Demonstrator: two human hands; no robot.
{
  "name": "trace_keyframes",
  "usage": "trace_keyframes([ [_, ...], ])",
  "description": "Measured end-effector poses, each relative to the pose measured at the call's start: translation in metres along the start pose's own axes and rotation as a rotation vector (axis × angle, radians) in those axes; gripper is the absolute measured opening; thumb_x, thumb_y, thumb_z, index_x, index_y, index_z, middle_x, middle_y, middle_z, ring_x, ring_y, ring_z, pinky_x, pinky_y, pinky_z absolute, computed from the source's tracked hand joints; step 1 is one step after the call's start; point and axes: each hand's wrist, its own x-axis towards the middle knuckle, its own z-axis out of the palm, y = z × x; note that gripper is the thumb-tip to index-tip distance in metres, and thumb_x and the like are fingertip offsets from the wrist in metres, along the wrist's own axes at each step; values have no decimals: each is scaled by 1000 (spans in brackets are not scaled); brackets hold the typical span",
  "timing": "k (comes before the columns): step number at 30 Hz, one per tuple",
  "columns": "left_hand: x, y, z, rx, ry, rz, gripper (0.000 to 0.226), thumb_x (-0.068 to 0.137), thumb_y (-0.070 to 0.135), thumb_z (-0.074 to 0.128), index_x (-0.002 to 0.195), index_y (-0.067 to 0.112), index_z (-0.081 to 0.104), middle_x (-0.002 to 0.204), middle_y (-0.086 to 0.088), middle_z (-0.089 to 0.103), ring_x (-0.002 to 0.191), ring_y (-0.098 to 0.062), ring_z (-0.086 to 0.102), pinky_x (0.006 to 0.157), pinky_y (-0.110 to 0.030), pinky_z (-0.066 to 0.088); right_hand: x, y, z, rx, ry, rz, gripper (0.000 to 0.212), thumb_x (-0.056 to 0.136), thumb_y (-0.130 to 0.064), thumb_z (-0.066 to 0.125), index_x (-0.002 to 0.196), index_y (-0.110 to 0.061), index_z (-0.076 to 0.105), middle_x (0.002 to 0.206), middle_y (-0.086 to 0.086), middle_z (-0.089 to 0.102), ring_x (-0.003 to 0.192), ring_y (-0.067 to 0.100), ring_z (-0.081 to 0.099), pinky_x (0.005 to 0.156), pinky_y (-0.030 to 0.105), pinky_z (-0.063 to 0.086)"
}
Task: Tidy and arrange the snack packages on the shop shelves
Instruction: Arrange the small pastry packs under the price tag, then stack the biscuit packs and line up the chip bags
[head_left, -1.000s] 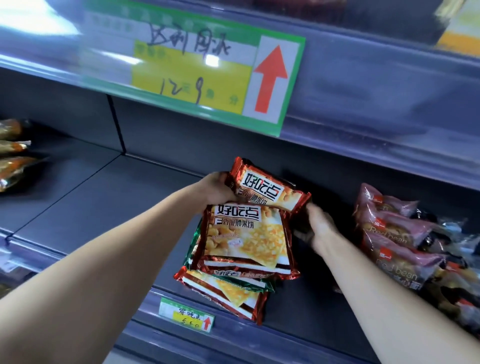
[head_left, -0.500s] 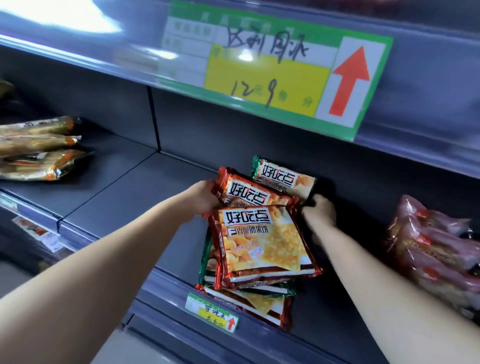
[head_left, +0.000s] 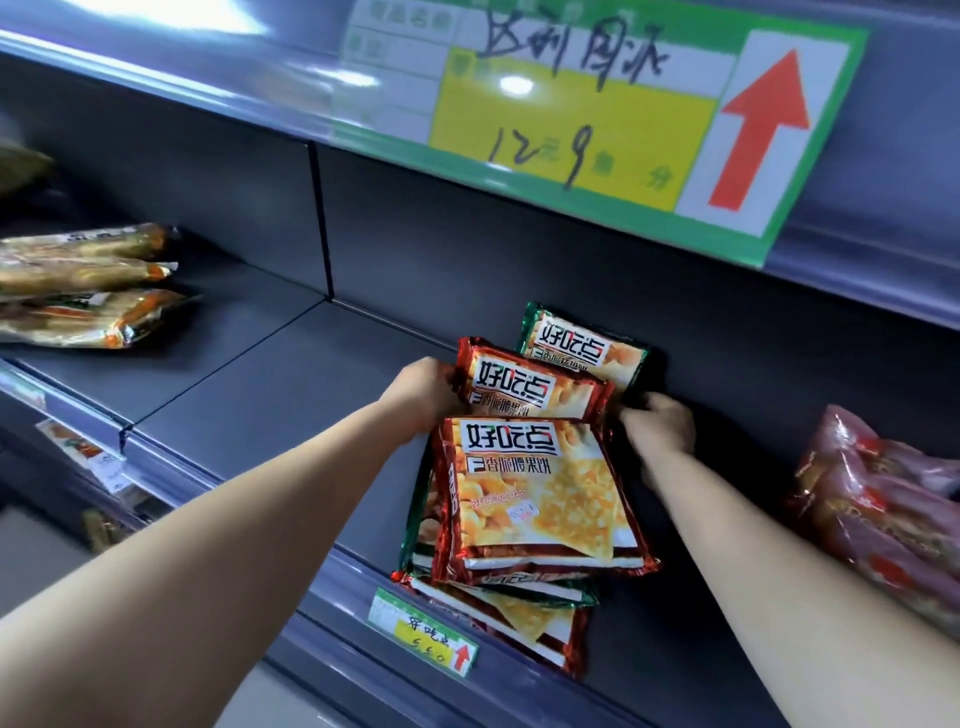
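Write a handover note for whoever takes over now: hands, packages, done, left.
Left hand grips the left edge of the tilted red package. Right hand is curled at its right edge; grip blurred.
Green-edged package stands behind it at the back; the flat stack lies in front near the shelf edge, lower packs askew.
Done: packs grouped in one bay.
Left: seat the red package, square the stack.

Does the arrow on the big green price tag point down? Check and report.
No, the red arrow on the big green price tag points up.
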Motion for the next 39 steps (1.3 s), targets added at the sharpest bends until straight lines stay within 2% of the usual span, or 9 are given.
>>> trace_keyframes([
  [6, 13, 16, 7, 61, 36, 17, 22, 80, 22, 74, 98, 12, 69, 91, -5, 68, 77, -19, 62, 63, -25, 46, -20, 0, -17, 345, -192, 112, 46, 89, -25, 67, 129, -7, 54, 106, 11, 68, 89, 25, 67, 65, 31, 56],
  [10, 20, 25, 12, 44, 37, 31, 30, 85, 28, 70, 111, 14, 68, 105, -4, 68, 90, -20, 59, 74, -28, 43, -42, -10, -35, 318, -281, 28, 45, 83, -51, 64, 97, -9, 70, 79, 6, 71, 66, 16, 63, 55, 25, 46],
  [13, 19, 23, 12, -106, -66, 34, 38, 82, 30, 74, 116, 15, 64, 109, -4, 67, 100, -24, 64, 83, -29, 48, -58, -21, -46, 209, -547, -51, 61, 60, -64, 68, 96, -14, 72, 89, 2, 73, 81, 17, 63, 64, 29, 43],
  [18, 4, 15, 6, -346, -131, -12, 29, 79, 22, 77, 104, 16, 65, 94, -9, 71, 77, -27, 69, 72, -34, 57, -75, -32, -50, 75, -781, -15, 53, 59, -31, 81, 107, -14, 69, 99, 4, 75, 100, 24, 68, 96, 41, 48],
  [23, -16, 13, -15, -412, -108, -35, 17, 93, 21, 61, 103, 8, 67, 71, -5, 65, 45, -9, 58, 40, -17, 43, -83, -59, -58, 298, -647, -121, 23, 76, 8, 68, 88, -11, 64, 74, -5, 73, 72, 11, 67, 69, 20, 54],
  [26, -28, 9, -24, -384, -155, -75, 24, 99, 24, 47, 97, 9, 65, 79, -8, 67, 56, -14, 61, 57, -22, 50, -83, -77, -61, 384, -400, -244, 21, 78, 4, 69, 93, -10, 63, 87, -1, 69, 81, 11, 63, 79, 25, 50],
  [30, -39, -2, -32, -258, -306, -59, 30, 94, 40, 57, 100, 13, 69, 93, -5, 70, 78, -17, 61, 67, -27, 53, -74, -77, -52, 271, -90, -196, 24, 90, -14, 65, 112, -5, 61, 113, 8, 59, 105, 20, 54, 92, 35, 43],
  [34, -47, -2, -39, 2, -511, -27, 7, 88, 31, 68, 82, 31, 66, 80, 4, 63, 74, -12, 56, 66, -30, 52, -72, -66, -28, -25, 3, -357, 27, 85, -23, 70, 106, -8, 64, 110, 11, 66, 103, 29, 61, 93, 45, 49],
  [39, -48, 0, -37, -43, -509, -33, 17, 85, 14, 71, 100, 9, 67, 83, -5, 65, 66, -16, 60, 54, -25, 55, -72, -47, -11, 0, -18, -241, 11, 81, -12, 72, 91, -15, 66, 103, 2, 69, 95, 17, 62, 90, 33, 49],
])
